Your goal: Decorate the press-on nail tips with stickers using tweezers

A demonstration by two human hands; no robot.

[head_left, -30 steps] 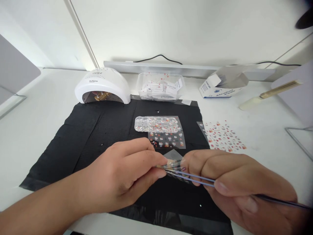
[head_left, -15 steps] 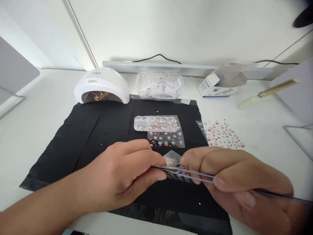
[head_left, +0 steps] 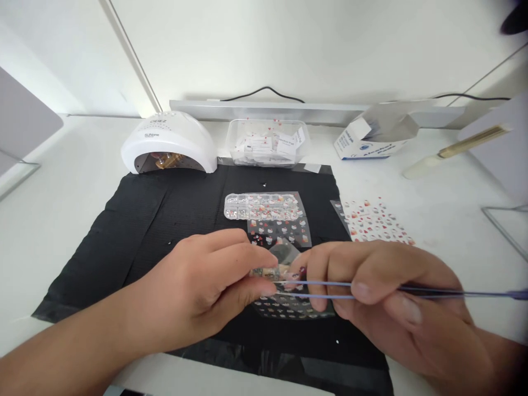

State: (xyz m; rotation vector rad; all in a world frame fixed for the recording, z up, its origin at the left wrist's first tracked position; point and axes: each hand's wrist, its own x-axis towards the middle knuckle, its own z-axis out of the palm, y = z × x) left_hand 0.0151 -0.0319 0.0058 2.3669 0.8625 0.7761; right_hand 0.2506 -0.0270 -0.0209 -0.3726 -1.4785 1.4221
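1. White wall (head_left: pixel 289 49) rises behind a white tabletop (head_left: pixel 82 165), with a black cable (head_left: pixel 268 89) looping above a grey trunking strip (head_left: pixel 198 110).
2. Most of the middle is covered by a black mat (head_left: pixel 127 247), creased on its left side.
3. Left hand (head_left: pixel 198 286): thumb and forefinger are pinched together on the near-left part of a held sticker sheet (head_left: pixel 292 308), clear with small printed figures, raised over the mat between both hands.
4. Right hand (head_left: pixel 391 280): thumb and fingers are closed around lilac tweezers (head_left: pixel 330 284). Their prongs stand slightly apart and point at the left thumb and forefinger; whether the tips grip anything cannot be told.
5. Beyond the hands, a clear rhinestone case (head_left: pixel 236 206) overlaps a flat sticker sheet (head_left: pixel 278 234) on the mat; which lies on top is unclear.
6. Another printed sheet (head_left: pixel 375 220) lies across the mat's right edge, partly on the tabletop.
7. At the mat's far edge stand a white nail lamp (head_left: pixel 173 132), a gold-coloured item (head_left: pixel 170 160) inside it, and a clear plastic tub (head_left: pixel 233 146) of paper packets (head_left: pixel 259 146).
8. Farther right sits an open alcohol pads box (head_left: pixel 371 148).
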